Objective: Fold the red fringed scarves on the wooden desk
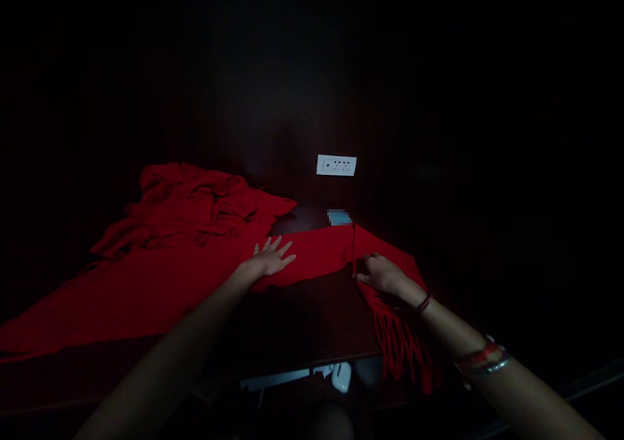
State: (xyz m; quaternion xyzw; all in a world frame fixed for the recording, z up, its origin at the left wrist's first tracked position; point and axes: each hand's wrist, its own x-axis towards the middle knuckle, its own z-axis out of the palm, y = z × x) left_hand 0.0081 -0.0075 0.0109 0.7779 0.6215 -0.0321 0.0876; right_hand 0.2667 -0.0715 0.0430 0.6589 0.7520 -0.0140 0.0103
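A long red scarf (131, 303) with a fringe (404, 349) lies across a dark wooden tabletop (316, 323). My left hand (273, 258) rests open on its middle stretch, palm down with the fingers spread. At the right, where the cloth folds over, my right hand (383, 274) has its fingers curled and closed on the scarf's edge; the fingertips are partly hidden. From there the fringed end hangs down over the table's front edge.
More red cloth lies bunched in a heap (195, 199) at the back left. A white wall socket (337, 165) is set in the dark upright panel behind. A small blurred blue item (338, 218) lies behind the scarf. Below the front edge is a white rounded object (342, 377).
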